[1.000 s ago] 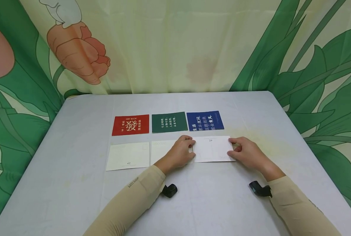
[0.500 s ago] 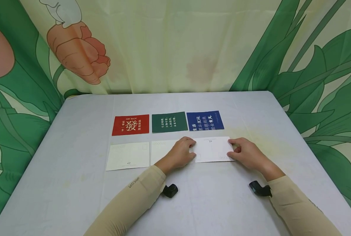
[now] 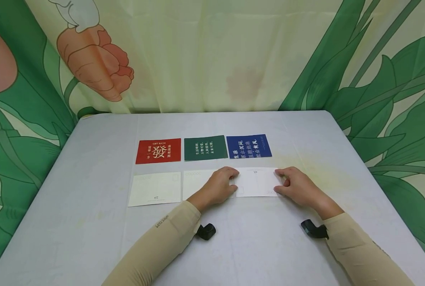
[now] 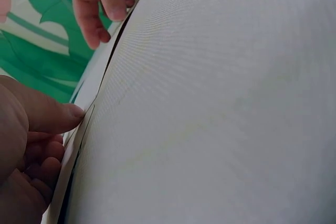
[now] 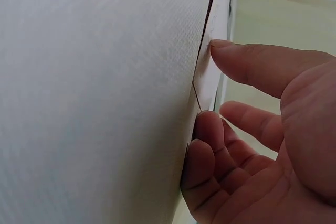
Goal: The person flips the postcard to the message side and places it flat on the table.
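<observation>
A white postcard (image 3: 256, 182) with faint printed lines lies between the two hands, at the right end of the near row. At its left edge, the thumb and forefinger of my left hand (image 3: 217, 185) touch it, spread apart. That hand also covers part of the middle white postcard (image 3: 196, 183). My right hand (image 3: 299, 186) touches the right edge with its fingertips. In the right wrist view the thumb (image 5: 247, 59) rests on the card's face, and the other fingers bend loosely beside the edge. In the left wrist view the left thumb (image 4: 63, 118) lies on the card near its edge.
Another white postcard (image 3: 155, 190) lies at the left of the near row. Behind stand a red card (image 3: 158, 151), a green card (image 3: 205, 148) and a blue card (image 3: 249, 146) in line, flat on the white-covered table (image 3: 91, 238). A patterned curtain (image 3: 198, 59) hangs behind.
The right-hand postcard has come slightly nearer and down flat in line with the row. My left hand has edged right a little, and the right fingertips have shifted slightly inward.
</observation>
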Tool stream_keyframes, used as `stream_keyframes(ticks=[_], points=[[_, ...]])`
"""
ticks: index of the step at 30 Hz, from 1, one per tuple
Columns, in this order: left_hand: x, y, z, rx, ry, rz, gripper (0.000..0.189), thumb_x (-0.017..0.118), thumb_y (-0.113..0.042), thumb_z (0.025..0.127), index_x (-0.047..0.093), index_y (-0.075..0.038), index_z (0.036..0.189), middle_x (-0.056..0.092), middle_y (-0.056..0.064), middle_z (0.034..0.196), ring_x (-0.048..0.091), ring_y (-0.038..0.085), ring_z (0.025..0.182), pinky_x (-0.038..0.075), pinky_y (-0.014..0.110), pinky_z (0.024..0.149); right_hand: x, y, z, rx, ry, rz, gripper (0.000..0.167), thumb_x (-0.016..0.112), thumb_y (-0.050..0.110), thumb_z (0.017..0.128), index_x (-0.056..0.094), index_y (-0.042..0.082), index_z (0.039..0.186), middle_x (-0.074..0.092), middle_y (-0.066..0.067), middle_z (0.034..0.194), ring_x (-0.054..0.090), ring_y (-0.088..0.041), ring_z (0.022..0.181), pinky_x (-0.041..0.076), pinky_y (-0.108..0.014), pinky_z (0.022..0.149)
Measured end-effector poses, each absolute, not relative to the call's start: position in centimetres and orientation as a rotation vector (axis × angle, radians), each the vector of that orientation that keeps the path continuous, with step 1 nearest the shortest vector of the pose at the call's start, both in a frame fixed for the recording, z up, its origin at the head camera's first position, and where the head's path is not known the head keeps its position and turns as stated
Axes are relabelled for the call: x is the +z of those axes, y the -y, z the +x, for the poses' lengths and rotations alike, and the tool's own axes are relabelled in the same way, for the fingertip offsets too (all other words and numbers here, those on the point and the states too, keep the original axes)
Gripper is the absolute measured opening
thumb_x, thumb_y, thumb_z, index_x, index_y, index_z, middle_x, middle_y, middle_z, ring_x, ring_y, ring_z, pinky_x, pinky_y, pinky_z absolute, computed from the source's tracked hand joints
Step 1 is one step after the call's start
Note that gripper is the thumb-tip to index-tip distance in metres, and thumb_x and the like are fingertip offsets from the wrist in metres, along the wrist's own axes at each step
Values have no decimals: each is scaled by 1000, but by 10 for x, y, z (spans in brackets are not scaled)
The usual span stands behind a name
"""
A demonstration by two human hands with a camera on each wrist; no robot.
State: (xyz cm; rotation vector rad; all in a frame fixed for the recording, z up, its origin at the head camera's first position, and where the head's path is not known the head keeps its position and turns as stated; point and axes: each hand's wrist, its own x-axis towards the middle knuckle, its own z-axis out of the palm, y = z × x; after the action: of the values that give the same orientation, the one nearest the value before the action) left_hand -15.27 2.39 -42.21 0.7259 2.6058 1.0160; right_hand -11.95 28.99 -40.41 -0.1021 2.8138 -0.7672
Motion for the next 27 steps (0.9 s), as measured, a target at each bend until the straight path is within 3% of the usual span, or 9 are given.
stream_keyframes(ticks=[11, 27], points=[[-421, -22, -152, 1075, -2578, 738, 41, 68, -1, 92, 61, 4, 132, 59, 16, 134, 52, 27, 130, 39, 35, 109, -403, -291, -118, -756, -2822, -148, 60, 75, 17, 89, 52, -7, 139, 52, -13, 101, 49, -22, 79, 40, -34, 63], [-422, -22, -153, 1072, -2574, 728, 40, 67, 0, 92, 61, 3, 132, 60, 14, 134, 53, 26, 129, 40, 35, 109, -403, -291, -118, -772, -2818, -154, 60, 75, 17, 88, 53, -7, 138, 52, -13, 103, 49, -21, 77, 40, -33, 63]])
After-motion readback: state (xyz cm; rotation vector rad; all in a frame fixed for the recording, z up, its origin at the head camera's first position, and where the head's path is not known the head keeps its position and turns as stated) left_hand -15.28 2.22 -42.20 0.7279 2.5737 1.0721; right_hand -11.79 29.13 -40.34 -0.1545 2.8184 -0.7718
